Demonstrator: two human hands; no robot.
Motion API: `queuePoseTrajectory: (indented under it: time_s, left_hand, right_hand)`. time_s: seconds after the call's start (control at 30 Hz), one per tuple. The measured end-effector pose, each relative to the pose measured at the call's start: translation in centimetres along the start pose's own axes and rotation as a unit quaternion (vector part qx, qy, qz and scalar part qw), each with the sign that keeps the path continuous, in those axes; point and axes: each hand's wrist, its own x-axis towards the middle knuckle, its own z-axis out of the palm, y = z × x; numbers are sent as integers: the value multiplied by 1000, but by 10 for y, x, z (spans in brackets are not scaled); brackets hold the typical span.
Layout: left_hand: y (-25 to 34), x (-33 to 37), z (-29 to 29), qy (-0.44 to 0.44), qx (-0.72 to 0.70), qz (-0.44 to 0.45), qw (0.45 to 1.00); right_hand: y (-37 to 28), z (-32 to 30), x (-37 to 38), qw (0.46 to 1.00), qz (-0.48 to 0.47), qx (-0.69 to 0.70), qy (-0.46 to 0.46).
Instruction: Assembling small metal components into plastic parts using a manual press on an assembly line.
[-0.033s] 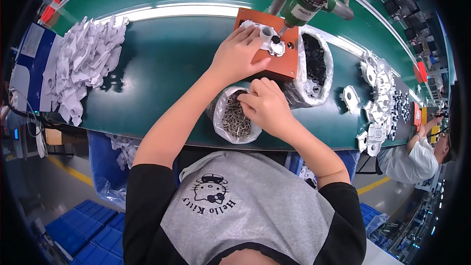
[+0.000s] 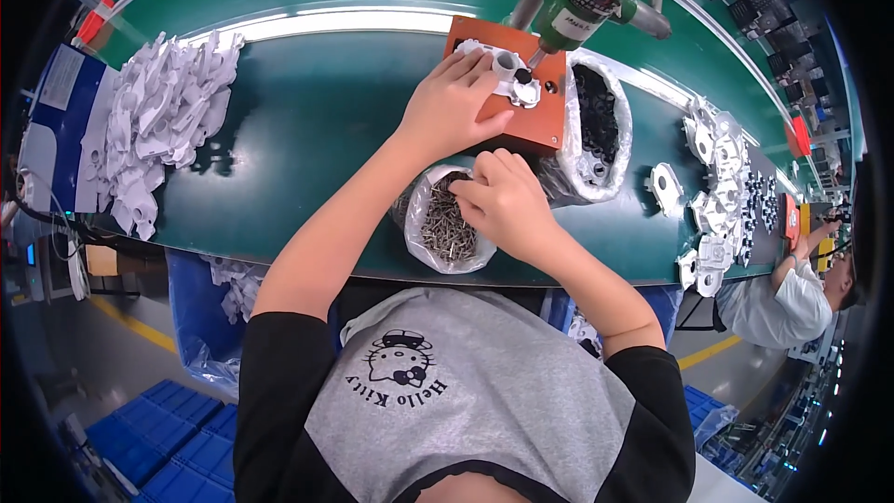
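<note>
My left hand (image 2: 449,107) lies over the left end of a white plastic part (image 2: 524,91), its fingers bent onto it and the thumb apart along the orange block (image 2: 542,125). The part sits on top of that block and has a round opening and a black piece on it. My right hand (image 2: 507,197) is closed, thumb and fingertips together at the upper edge of a clear bag full of small metal screws (image 2: 449,228). What lies between those fingertips is hidden. Just above the part is the tip of a green power driver (image 2: 577,14).
Right of the block stands a clear bag of black pieces (image 2: 596,116). White plastic parts are heaped at the left (image 2: 168,116), and others lie at the right (image 2: 715,196). A blue bin (image 2: 191,317) is below the table edge. Another person (image 2: 778,303) sits far right.
</note>
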Motion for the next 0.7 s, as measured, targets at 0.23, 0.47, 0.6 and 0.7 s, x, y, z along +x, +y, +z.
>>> queuePoseTrajectory:
  time_s: [0.23,0.47,0.6,0.7]
  left_hand:
    - [-1,-1,3,4,0,-3,1000]
    - [-1,-1,2,11,0,3,1000]
    - [1,0,1,4,-6,-6,1000]
    - [-1,-1,1,5,-8,-4,1000]
  right_hand:
    - [0,3,-1,1000,-27,0,13]
    - [2,2,-1,999,-30,18,3]
    - [2,2,-1,999,-35,3,1]
    - [2,1,0,999,-40,1,-6]
